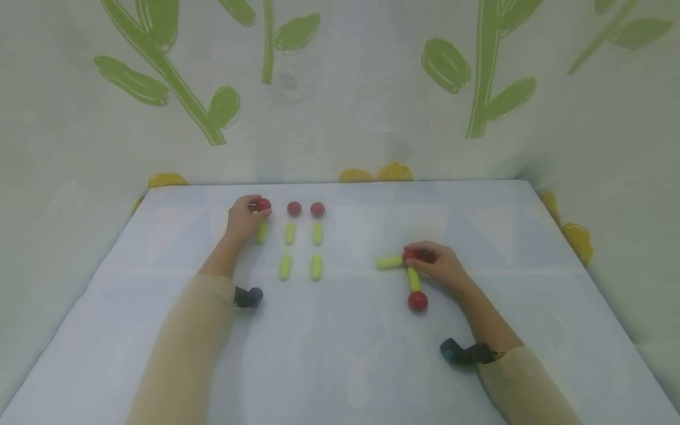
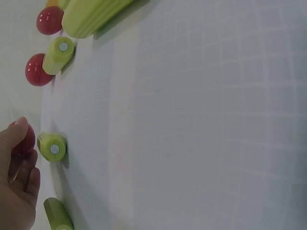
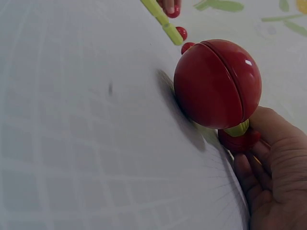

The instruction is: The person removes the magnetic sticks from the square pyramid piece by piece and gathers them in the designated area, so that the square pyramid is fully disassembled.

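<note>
My left hand point(image 1: 245, 218) pinches a red ball point(image 1: 263, 204) between thumb and fingers at the table's far left. Just below that ball lies a yellow-green rod point(image 1: 262, 232); in the left wrist view, a nearby rod point(image 2: 53, 147) shows a round silvery end. My right hand point(image 1: 442, 267) grips another red ball point(image 1: 410, 257). From this ball one rod point(image 1: 389, 262) extends left and a second rod point(image 1: 414, 280) runs toward me, its near end at a red ball point(image 1: 418, 301). That nearest ball point(image 3: 218, 84) looms large in the right wrist view and partly hides the gripped one.
Two more red balls, one left point(image 1: 294, 209) and one right point(image 1: 317, 209), sit beside my left hand. Several yellow-green rods lie below them in two columns, including a near rod point(image 1: 316, 267). Behind the white table point(image 1: 340, 354) hangs a leaf-patterned backdrop point(image 1: 361, 106).
</note>
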`<state>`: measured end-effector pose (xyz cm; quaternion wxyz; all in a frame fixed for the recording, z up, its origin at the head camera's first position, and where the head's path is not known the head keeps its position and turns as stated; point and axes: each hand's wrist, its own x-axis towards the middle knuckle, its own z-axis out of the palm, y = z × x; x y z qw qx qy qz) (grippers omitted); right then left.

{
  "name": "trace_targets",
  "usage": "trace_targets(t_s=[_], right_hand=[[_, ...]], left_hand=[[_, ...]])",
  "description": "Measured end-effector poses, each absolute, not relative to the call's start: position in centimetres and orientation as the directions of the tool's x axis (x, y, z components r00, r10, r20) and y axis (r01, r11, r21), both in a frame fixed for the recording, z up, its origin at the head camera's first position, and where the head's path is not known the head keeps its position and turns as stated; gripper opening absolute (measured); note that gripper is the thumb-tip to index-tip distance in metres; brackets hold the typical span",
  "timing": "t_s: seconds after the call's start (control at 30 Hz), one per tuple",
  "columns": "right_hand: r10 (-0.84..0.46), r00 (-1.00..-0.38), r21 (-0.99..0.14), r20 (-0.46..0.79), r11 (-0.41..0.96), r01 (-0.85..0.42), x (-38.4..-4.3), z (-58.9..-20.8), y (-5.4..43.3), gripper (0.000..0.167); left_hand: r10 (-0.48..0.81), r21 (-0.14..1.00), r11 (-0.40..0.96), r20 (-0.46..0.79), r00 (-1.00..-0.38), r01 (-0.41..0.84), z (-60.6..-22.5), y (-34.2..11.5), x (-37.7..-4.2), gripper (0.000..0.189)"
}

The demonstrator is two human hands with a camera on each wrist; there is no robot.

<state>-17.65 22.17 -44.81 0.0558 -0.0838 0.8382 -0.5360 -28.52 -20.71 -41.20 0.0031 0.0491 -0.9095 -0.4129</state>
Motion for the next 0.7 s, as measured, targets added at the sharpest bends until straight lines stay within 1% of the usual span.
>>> trace_targets(t_s=[0.17,0.27,0.5,0.7], right_hand=[[-0.180,-0.983,-0.902,-0.046,0.430,-0.037,-17.7,-44.8,22.3,0.036],[-0.183,-0.982,-0.902,-0.049,0.431,-0.035,-17.8,-44.8,22.3,0.035],[-0.190,-0.982,-0.896,-0.013,0.437,-0.073,-17.8,-44.8,22.8,0.035],[-0.206,-0.979,-0.908,0.013,0.407,-0.098,-17.9,-45.2,22.5,0.036]], left_hand=[[-0.067,0.698,0.708,-0.080,-0.994,-0.105,-41.7,-21.3,-29.4,0.054],[-0.053,0.683,0.724,-0.083,-0.995,-0.096,-41.8,-21.4,-29.6,0.054],[-0.032,0.703,0.708,-0.065,-0.997,-0.068,-42.5,-21.1,-30.6,0.057],[-0.056,0.712,0.695,-0.091,-0.994,-0.104,-42.3,-21.5,-30.5,0.062]])
